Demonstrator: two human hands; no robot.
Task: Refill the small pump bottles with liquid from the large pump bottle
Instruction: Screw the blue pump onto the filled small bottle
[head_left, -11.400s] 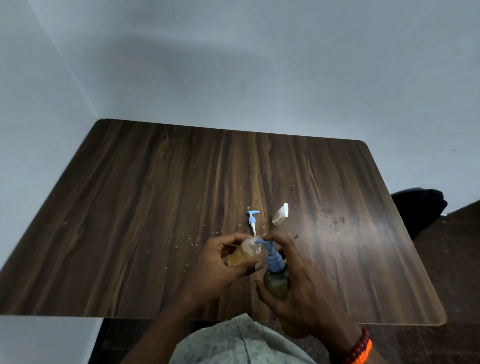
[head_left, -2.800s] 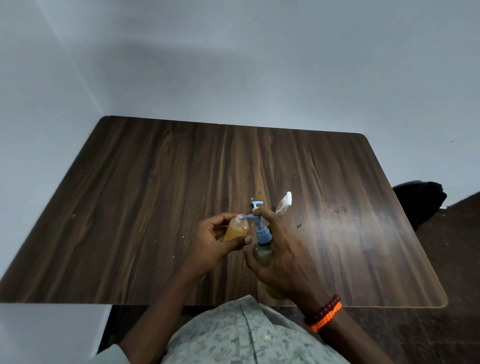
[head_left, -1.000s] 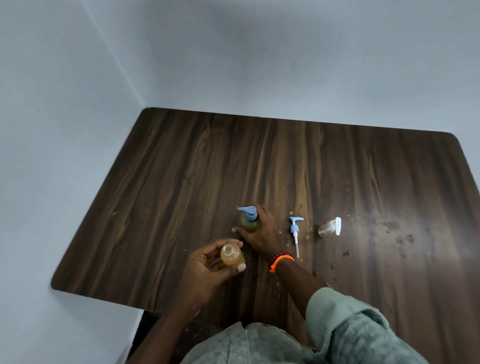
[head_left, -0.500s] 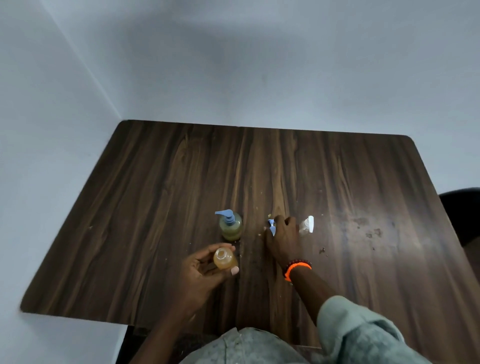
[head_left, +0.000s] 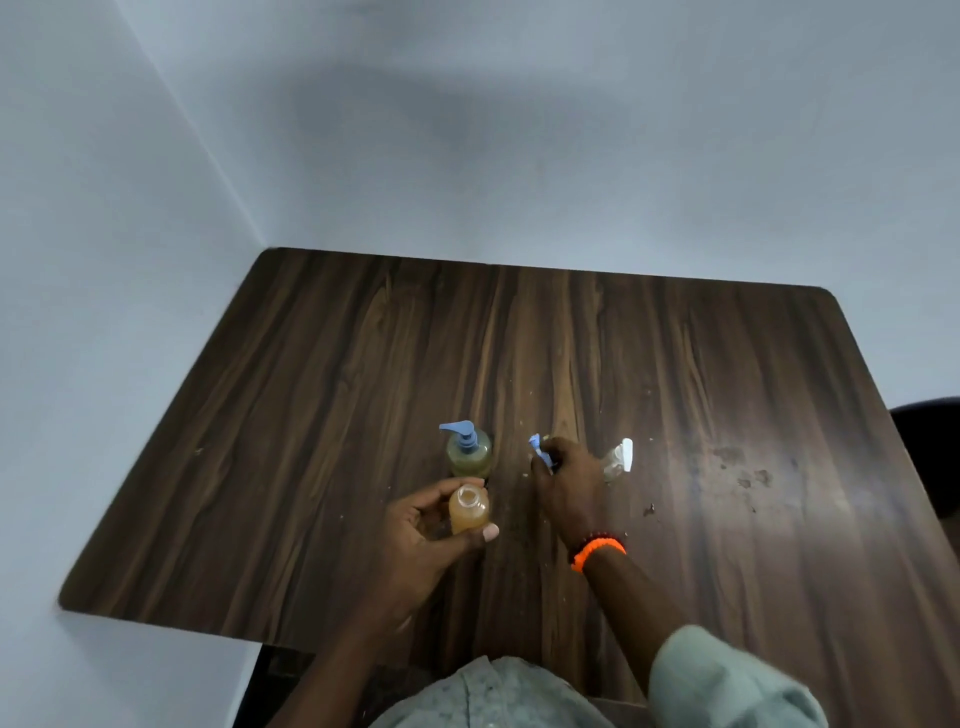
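Small pump bottle (head_left: 469, 514), cap off, sits upright in the left hand (head_left: 426, 540), fingers wrapped round it, open mouth pointing up. Right hand (head_left: 566, 480) pinches the loose blue pump head (head_left: 539, 451) down on the table (head_left: 311, 415). Large pump bottle (head_left: 469, 451) stands upright just behind, nozzle pointing left.

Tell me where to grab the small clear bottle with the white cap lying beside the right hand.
Take the small clear bottle round its body, coming from above: it lies on its side on the wooden table, white cap pointing away, right hand close beside it.
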